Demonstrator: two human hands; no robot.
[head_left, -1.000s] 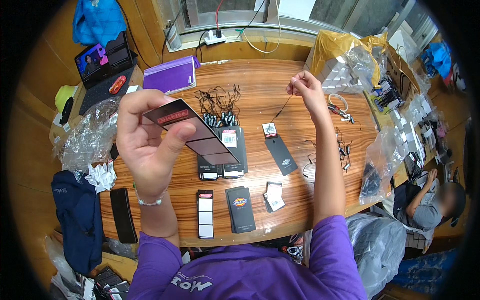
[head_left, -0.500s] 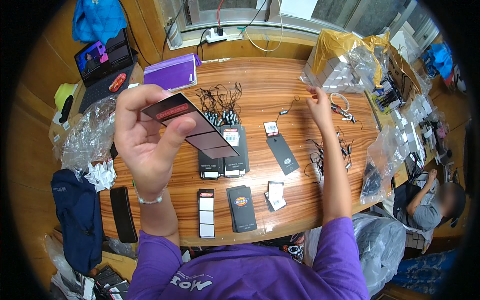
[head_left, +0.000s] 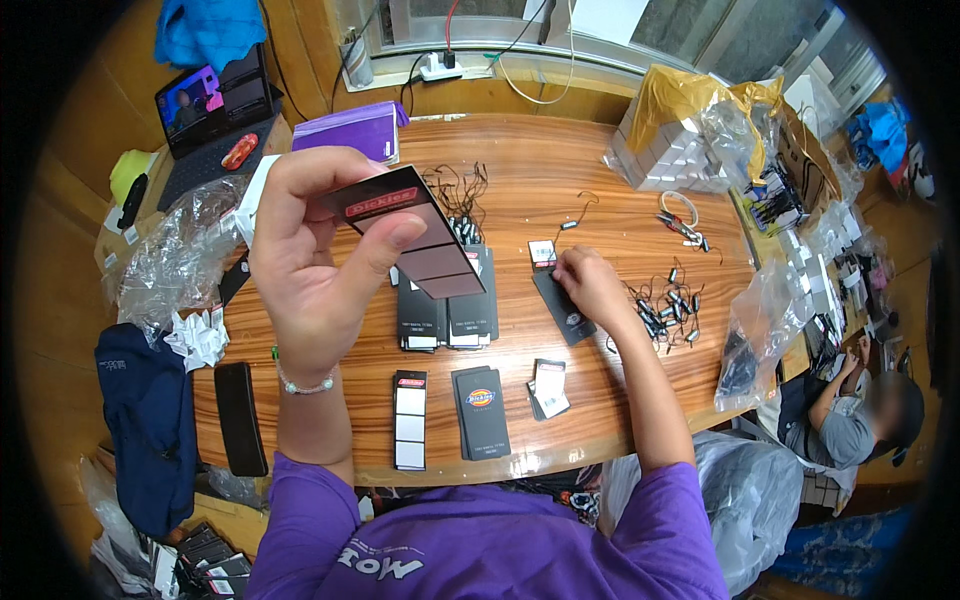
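Lowered, right hand [head_left: 590,285] touches black tag [head_left: 562,308]; left hand [head_left: 315,270] grips card stack [head_left: 420,240].

Left hand [head_left: 320,270] lifts dark tags [head_left: 415,235] (fanned); right hand [head_left: 590,285] presses table tag [head_left: 562,305].

There is one view, from a camera on the person's head. It looks down at the long brown wooden table [head_left: 560,170] from above, a bit tilted forward. The table fills the middle, quite near. The raised left hand [head_left: 320,265] is closest to the camera. The table's straight edges bend near the round dark rim.
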